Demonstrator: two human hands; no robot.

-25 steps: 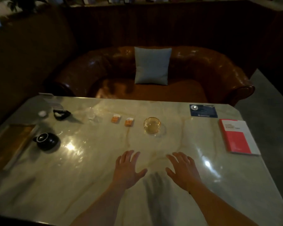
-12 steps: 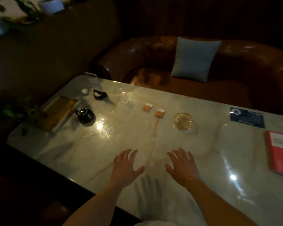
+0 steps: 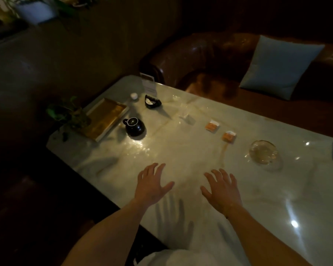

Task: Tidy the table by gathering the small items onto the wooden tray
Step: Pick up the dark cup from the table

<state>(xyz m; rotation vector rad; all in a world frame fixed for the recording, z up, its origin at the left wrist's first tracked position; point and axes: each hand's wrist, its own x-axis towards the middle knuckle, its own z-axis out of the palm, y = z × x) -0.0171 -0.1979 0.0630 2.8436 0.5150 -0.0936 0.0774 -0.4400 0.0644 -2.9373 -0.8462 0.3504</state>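
both hands hover palm-down over the marble table [image 3: 181,154], fingers spread and straight, holding nothing. left hand [image 3: 152,186] sits at 6 o'clock, right hand [image 3: 222,191] just beside it toward 5. whether the palms touch the top, cannot tell. the tray [image 3: 106,120] lies at 10 o'clock by the table's far corner, a black pot [image 3: 134,126] just beside it. two orange packets [image 3: 211,125] lie near 1 o'clock, a glass dish [image 3: 263,152] at 3.
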